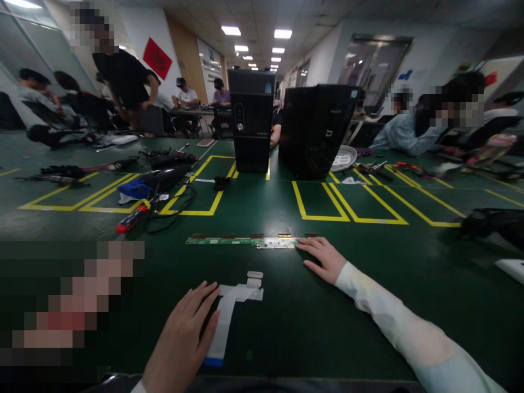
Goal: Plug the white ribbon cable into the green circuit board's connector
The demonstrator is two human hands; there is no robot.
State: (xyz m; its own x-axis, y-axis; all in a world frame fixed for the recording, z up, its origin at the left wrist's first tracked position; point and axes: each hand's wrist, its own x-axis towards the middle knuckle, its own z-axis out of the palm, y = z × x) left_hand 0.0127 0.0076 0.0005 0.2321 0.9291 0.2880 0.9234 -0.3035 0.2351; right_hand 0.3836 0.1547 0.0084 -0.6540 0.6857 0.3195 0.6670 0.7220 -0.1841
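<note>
Head view. Board (221, 240): lying across the table (347, 333), right hand (325, 261) touching its right end, fingers unclenched. Cable (223, 330): lying nearer, left hand (184, 322) resting against it, grasping nothing. Risks: a sideways nudge could be skewing the board; a dragging thumb, creasing the cable. Bearings: board's long axis running left-right, brown tabs (229, 236) facing away; cable's long strip running near-far, blue end (213, 362) pointing toward the person.
</note>
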